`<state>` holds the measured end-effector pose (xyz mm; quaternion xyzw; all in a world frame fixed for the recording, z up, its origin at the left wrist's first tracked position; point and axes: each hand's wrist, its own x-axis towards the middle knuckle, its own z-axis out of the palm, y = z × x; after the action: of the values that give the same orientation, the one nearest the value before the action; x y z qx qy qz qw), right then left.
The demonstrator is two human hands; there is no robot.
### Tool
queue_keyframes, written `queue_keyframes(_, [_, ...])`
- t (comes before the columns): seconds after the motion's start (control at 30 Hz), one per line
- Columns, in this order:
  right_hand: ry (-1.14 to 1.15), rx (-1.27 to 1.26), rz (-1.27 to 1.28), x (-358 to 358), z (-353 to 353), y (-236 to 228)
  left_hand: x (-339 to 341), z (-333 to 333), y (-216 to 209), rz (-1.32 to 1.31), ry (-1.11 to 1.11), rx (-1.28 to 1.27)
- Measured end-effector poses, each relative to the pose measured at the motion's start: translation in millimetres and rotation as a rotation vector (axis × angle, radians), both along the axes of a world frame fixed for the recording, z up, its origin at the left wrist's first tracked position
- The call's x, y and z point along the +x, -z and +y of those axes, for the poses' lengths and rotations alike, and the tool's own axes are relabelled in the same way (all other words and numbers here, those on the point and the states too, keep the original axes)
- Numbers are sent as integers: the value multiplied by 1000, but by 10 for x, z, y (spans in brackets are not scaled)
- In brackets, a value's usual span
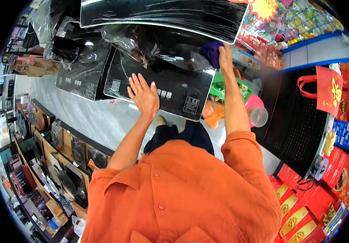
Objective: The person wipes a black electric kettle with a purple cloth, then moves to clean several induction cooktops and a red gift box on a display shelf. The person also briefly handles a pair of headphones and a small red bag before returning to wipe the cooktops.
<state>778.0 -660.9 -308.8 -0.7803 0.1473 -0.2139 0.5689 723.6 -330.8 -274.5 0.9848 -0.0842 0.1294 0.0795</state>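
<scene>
In front of me is a black glass-topped appliance (174, 81) that looks like a cooktop, with small pale square marks and a printed label along its near edge. My left hand (145, 97) lies on its near edge, fingers spread flat and holding nothing. At the appliance's far right corner, my right hand (225, 58) is closed on a purple cloth (211, 52), which touches the glass. Clear plastic wrap (132, 42) lies crumpled over the appliance's far left part. The fingertips of my right hand are partly hidden by the cloth.
Another wrapped black appliance (79, 81) stands at left, and a large black glass panel (162, 14) overhangs the far side. Near my right arm are a green basket (245, 91) and a pink container (255, 101). Shelves (61, 133) stand lower left; red boxes (300, 214) lower right.
</scene>
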Motion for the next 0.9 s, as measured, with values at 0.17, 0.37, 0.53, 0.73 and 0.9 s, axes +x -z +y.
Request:
queue_keyframes(0.17, [246,-569,205,-260,664,-210,-15,90,-33,38,93,82])
queue_keyframes(0.37, [320,-798,246,-612,1271,-337,93,318,-136,76,417,-31])
queue_keyframes(0.53, [117,-196,108,-133,1334,-445,108,351,-164,86,456,-53])
queue_keyframes(0.73, [77,-1019,109,465,1950,-273,128,328,-225,95,463,-63])
queue_keyframes(0.9, [-298,-1205,-28,177,1678,-491,119,393,-220,114,455,-84])
